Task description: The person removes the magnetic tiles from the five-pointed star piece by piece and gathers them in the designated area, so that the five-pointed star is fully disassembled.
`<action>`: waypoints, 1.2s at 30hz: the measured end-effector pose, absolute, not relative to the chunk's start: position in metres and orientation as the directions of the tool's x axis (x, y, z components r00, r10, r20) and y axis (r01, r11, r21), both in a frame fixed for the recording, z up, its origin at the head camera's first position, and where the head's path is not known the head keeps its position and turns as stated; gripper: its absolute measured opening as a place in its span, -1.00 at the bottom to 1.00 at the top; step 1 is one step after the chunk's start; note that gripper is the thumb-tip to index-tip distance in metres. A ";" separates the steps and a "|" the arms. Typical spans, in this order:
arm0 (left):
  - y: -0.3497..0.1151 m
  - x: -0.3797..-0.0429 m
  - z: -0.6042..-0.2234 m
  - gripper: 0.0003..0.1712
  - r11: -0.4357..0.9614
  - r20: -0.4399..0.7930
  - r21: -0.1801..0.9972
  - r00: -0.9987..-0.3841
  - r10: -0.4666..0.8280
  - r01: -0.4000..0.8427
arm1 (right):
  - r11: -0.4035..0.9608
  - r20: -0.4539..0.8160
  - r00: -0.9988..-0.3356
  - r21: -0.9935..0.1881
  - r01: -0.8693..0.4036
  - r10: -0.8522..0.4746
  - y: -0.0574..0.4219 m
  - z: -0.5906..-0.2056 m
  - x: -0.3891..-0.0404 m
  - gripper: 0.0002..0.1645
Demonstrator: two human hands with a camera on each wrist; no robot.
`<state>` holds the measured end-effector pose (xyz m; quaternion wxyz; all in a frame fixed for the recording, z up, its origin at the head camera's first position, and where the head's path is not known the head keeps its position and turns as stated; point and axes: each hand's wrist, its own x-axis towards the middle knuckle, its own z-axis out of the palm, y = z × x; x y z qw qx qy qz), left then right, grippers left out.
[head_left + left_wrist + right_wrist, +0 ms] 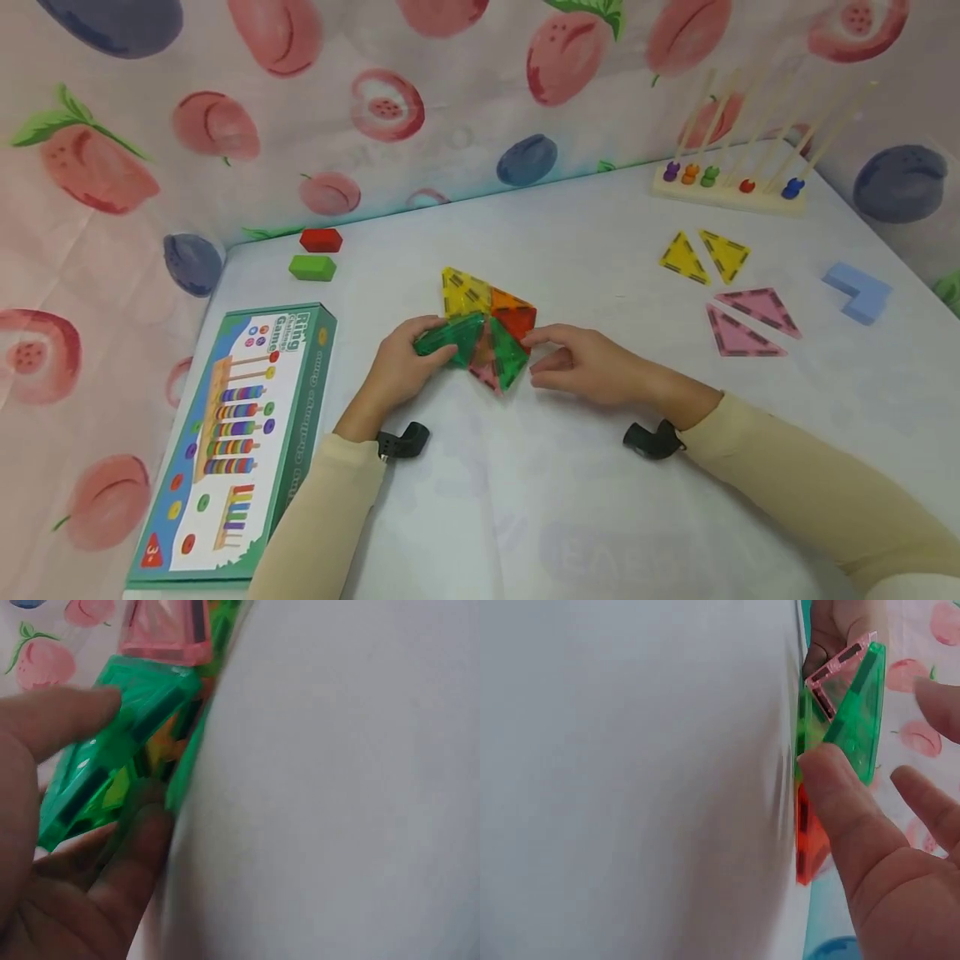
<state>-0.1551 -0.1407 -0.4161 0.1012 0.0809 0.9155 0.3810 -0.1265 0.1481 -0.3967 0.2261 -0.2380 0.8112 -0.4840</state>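
In the head view, translucent magnetic tiles are joined in a cluster at the middle of the table. My left hand point(401, 358) pinches a green tile point(457, 337) at the cluster's left side, thumb on its face; the left wrist view shows this green tile point(142, 697) tilted up. Another green triangular tile point(512, 354) leans at the right, with a pink tile point(483, 375) between the two. Yellow tiles point(463, 292) and orange-red tiles point(516, 320) lie behind. My right hand point(588, 362) is beside the right green tile, fingers spread and holding nothing, a fingertip right at the orange-red tile point(810, 840).
Two yellow triangles point(684, 258) and two pink triangles point(742, 333) lie to the right, near a light-blue block point(857, 292). A pegged wooden stand point(727, 198) is at the back right. Leftward are a game box point(247, 442), a red block point(321, 241) and a green block point(312, 267).
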 end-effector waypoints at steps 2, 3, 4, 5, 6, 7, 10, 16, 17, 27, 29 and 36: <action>-0.143 -0.152 -0.414 -0.35 0.713 -0.134 0.697 -0.963 0.235 0.078 | 0.412 -0.156 -0.784 -0.901 -0.137 -0.602 0.143 -0.397 -0.127 -0.32; -0.145 -0.150 -0.412 -0.34 0.721 -0.142 0.688 -0.961 0.236 0.076 | 0.413 -0.170 -0.781 -0.903 -0.121 -0.601 0.141 -0.396 -0.127 -0.32; -0.147 -0.147 -0.410 -0.33 0.727 -0.149 0.683 -0.959 0.240 0.076 | 0.420 -0.187 -0.777 -0.901 -0.108 -0.601 0.140 -0.395 -0.127 -0.31; -0.148 -0.145 -0.409 -0.32 0.729 -0.156 0.681 -0.957 0.245 0.076 | 0.433 -0.208 -0.775 -0.897 -0.093 -0.597 0.138 -0.395 -0.128 -0.29; -0.149 -0.143 -0.407 -0.31 0.730 -0.163 0.679 -0.955 0.250 0.075 | 0.443 -0.219 -0.772 -0.892 -0.089 -0.597 0.138 -0.394 -0.129 -0.27; -0.149 -0.141 -0.404 -0.31 0.729 -0.173 0.681 -0.951 0.258 0.074 | 0.452 -0.229 -0.772 -0.888 -0.083 -0.593 0.137 -0.393 -0.129 -0.26; -0.149 -0.135 -0.397 -0.33 0.715 -0.220 0.696 -0.929 0.299 0.065 | 0.481 -0.245 -0.795 -0.874 -0.067 -0.555 0.139 -0.392 -0.136 -0.27; -0.149 -0.132 -0.392 -0.54 0.674 -0.272 0.737 -0.892 0.361 0.049 | 0.469 -0.218 -0.842 -0.882 -0.046 -0.493 0.148 -0.396 -0.158 -0.41; -0.150 -0.134 -0.393 -0.54 0.674 -0.268 0.738 -0.906 0.328 0.026 | 0.461 -0.214 -0.844 -0.886 -0.045 -0.492 0.149 -0.397 -0.161 -0.42; -0.150 -0.169 -0.409 -0.21 0.522 -0.300 0.836 -0.937 0.179 -0.168 | 0.455 -0.257 -0.840 -0.890 0.014 -0.477 0.146 -0.388 -0.172 -0.46; -0.149 -0.174 -0.413 -0.31 0.484 -0.303 0.858 -0.931 0.205 -0.172 | 0.447 -0.270 -0.838 -0.894 0.035 -0.474 0.146 -0.387 -0.172 -0.46; -0.147 -0.176 -0.421 -0.47 0.426 -0.282 0.888 -0.938 0.203 -0.174 | 0.463 -0.291 -0.829 -0.885 0.044 -0.478 0.156 -0.399 -0.179 -0.45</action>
